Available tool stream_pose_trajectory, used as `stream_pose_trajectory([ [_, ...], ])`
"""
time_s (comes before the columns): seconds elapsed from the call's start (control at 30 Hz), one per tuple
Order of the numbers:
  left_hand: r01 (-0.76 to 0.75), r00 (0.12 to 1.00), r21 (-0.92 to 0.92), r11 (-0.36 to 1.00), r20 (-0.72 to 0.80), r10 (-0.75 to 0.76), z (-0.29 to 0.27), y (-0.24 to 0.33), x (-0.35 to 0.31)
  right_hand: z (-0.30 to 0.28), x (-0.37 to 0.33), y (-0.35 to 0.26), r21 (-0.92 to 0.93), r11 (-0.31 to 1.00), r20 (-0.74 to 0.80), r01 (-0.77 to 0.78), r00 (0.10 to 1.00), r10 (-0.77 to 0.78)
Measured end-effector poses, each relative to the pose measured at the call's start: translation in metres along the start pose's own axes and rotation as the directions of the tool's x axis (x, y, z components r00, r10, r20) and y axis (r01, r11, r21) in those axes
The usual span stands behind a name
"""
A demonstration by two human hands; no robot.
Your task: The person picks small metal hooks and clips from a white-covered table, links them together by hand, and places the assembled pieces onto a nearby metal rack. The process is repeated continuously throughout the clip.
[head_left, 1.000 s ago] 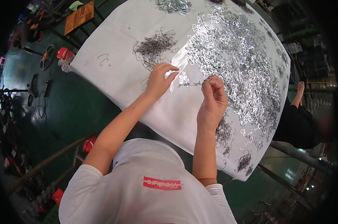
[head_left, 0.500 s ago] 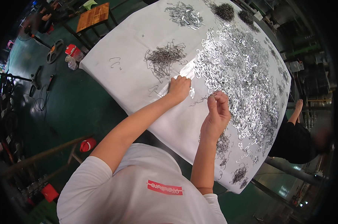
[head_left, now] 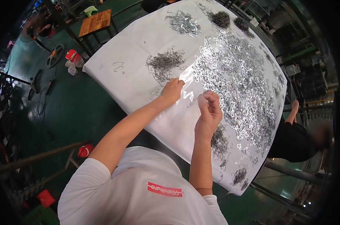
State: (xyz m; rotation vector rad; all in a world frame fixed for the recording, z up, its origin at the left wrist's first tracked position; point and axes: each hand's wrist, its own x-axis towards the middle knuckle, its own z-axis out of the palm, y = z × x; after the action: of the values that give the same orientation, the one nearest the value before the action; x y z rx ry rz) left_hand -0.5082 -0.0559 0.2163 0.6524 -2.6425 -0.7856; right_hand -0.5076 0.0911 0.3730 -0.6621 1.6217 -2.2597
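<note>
left hand point(head_left: 172, 91): now curled, earlier spread, contents hidden | right hand point(head_left: 208, 115): pinched, contents unclear

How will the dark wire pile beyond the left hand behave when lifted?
The dark wire pile will likely snag and lift in clumps, being tangled. Its wire looks thin, so probably light; its bends should discourage rolling.

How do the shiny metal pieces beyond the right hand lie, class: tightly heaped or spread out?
Spread out: the shiny pieces cover a broad stretch of the white table, with loose ones around the fringe.
</note>
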Motion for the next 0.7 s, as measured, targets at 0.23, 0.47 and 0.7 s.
stream_pose_trajectory([
  [0.23,0.324,0.946,-0.824,0.464,0.273,-0.176,-0.096,0.023,-0.006,-0.001,0.006,0.015,-0.132,0.991,0.025,0.037,0.999,-0.034],
  [0.47,0.193,0.98,-0.882,0.429,0.149,-0.134,-0.174,0.062,-0.019,0.02,0.018,0.026,-0.233,0.972,0.076,0.023,0.997,-0.006],
  [0.7,0.126,0.983,-0.825,0.551,0.029,-0.182,-0.192,0.055,-0.02,0.033,0.032,0.044,-0.417,0.903,0.171,0.098,0.985,-0.027],
])
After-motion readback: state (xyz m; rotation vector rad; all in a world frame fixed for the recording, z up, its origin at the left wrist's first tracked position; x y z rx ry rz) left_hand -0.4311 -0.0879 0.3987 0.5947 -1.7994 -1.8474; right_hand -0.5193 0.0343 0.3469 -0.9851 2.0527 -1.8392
